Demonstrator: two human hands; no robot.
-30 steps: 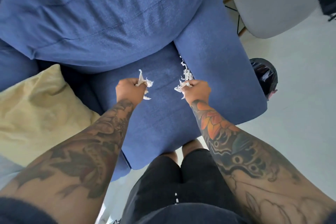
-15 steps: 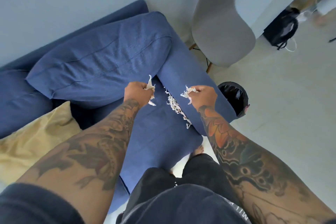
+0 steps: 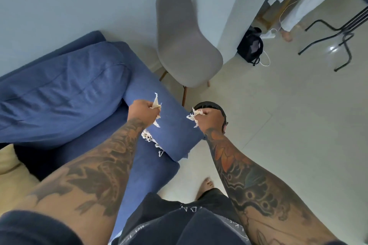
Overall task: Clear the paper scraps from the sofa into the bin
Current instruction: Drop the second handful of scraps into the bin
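Over the bin (image 3: 219,106), the right hand (image 3: 209,120) clenches scraps (image 3: 196,115); left hand (image 3: 142,113) clenches more above the sofa (image 3: 79,89). Next: release the right grip into the bin.

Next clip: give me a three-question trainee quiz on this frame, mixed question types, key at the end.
1. True or false: the right hand holds paper scraps above the bin.
2. What does the left hand grip?
A. a cushion
B. paper scraps
C. nothing
3. Where do loose scraps remain on the sofa?

Key:
1. True.
2. B.
3. Along the crease between the seat and the armrest, below the left hand.
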